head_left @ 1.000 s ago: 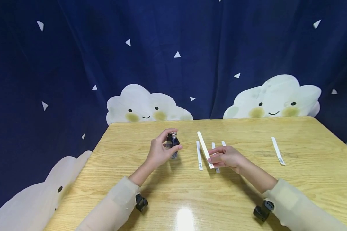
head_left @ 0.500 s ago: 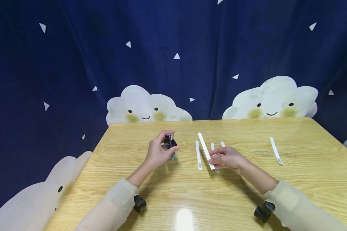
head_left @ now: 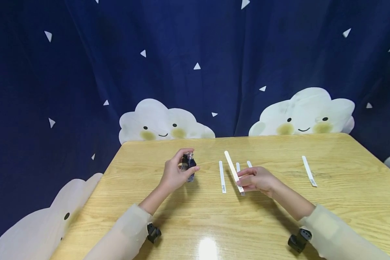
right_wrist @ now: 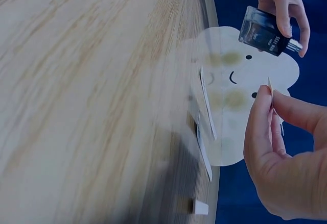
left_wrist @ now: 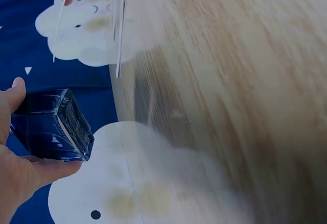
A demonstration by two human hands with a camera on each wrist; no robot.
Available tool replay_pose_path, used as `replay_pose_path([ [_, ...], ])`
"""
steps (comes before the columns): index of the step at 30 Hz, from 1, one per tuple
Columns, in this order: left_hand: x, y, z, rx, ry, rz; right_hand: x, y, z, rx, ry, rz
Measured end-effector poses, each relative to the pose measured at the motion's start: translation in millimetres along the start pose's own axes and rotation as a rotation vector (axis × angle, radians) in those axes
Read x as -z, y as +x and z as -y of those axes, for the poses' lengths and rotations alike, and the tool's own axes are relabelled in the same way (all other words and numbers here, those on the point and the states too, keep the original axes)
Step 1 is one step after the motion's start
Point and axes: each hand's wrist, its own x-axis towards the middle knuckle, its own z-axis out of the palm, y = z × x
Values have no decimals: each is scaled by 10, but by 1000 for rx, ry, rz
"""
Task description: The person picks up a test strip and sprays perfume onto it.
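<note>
My left hand (head_left: 192, 159) grips a small dark blue glass bottle (head_left: 186, 164) between thumb and fingers, tilted, just above the wooden table (head_left: 188, 216). In the left wrist view the bottle (left_wrist: 51, 124) lies against my palm. My right hand (head_left: 239, 178) pinches the near end of a long white paper strip (head_left: 231, 166), which slants up and away over the table. The right wrist view shows that strip (right_wrist: 270, 89) edge-on between my fingers, with the bottle (right_wrist: 265, 31) beyond it.
More white strips lie flat on the table: one (head_left: 221, 177) left of my right hand, two (head_left: 248, 163) partly hidden behind it, one (head_left: 308, 170) far right. A dark blue curtain with cloud figures (head_left: 164, 121) hangs behind the table.
My left hand has drawn the bottle slightly left and tilted it more. My right hand with its strip has barely moved.
</note>
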Motion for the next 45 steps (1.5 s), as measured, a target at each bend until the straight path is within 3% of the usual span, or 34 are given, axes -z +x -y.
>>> replay_pose_path([
  [8,62,-80,80,43,-44,2,94,-60,-41,-33,-11,-26],
  [17,152,-134,118,72,-14,-6,275,-135,-134,-48,3,-50],
  [34,261,-122,136,114,-29,-3,671,-203,-335,-111,20,-119],
  [45,283,-136,132,112,-51,-16,807,-255,-386,-108,-105,-179],
])
